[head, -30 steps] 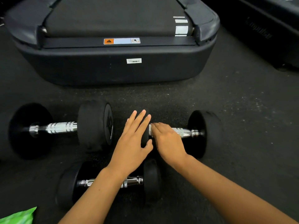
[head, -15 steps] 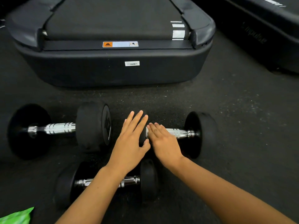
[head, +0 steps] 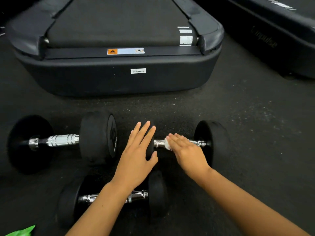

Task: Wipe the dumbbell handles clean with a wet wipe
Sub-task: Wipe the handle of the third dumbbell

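My left hand (head: 136,156) is lying flat, fingers straight, bracing the left head of the right dumbbell (head: 212,142) on the floor (head: 255,133). My right hand (head: 185,150), fingers straight and together, is pressing the white wet wipe (head: 167,144) onto its chrome handle (head: 159,143).

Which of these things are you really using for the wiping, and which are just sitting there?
For the job:
- left hand, flat on the right dumbbell's weight
- right hand, pressing the wet wipe on its handle
- left dumbbell
- near dumbbell

Lying about:
- treadmill
- green packet
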Demonstrator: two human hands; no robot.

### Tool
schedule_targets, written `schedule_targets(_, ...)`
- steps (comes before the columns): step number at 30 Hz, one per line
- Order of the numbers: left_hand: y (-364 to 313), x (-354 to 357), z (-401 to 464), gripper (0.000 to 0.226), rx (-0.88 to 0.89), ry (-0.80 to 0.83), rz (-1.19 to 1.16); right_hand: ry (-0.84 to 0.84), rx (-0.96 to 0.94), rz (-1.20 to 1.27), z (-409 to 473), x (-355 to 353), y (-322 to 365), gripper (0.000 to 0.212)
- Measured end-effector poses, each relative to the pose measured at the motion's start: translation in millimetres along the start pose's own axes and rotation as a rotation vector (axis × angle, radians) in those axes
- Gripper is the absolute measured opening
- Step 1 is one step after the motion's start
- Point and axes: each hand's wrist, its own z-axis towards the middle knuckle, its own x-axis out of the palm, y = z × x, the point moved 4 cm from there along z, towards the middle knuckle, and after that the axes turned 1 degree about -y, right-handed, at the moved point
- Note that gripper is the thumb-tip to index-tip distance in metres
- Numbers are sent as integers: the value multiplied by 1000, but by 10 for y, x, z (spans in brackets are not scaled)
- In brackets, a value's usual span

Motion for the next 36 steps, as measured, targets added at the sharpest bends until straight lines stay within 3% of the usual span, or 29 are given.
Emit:
schedule_targets(2,2,9,-2,70,-7,-17,-9,105,116,141,166,-10,25,6)
schedule_targets(4,14,22,-7,70,-10,-24,-13,139,81,177,213,48,105,11)
schedule_targets(7,28,15,-4,70,0,-13,-20,26,-82,63,27,120,59,42)
schedule_targets(11,29,17,12,70,4,-22,-15,24,24,142,136,114,16,36)
schedule_targets(16,21,29,-8,69,-18,-20,-34,-10,-191,42,35,205,99,46)
schedule_targets(19,27,7,5,69,-13,-28,-44,-32,-126,64,69,185,80,56)
schedule_targets(22,32,30,2,69,-22,-43,-34,-64,-206,17,69,220,162,42)
schedule_targets(26,22,14,-11,70,-10,-4,-54,-129,-204,41,-137,116,-62,47)
schedule_targets(29,34,16,9,69,-8,-35,-41,-112,-99,40,-28,128,28,55)
schedule_targets(32,49,49,-6,69,-30,-70,-40,-74,-171,39,36,157,130,41)
schedule_targets(34,35,55,-19,71,-30,-52,-50,-22,-238,60,-39,118,64,44)
schedule_targets(36,23,27,-9,72,-31,-34,-57,10,-189,148,-97,41,-48,46)
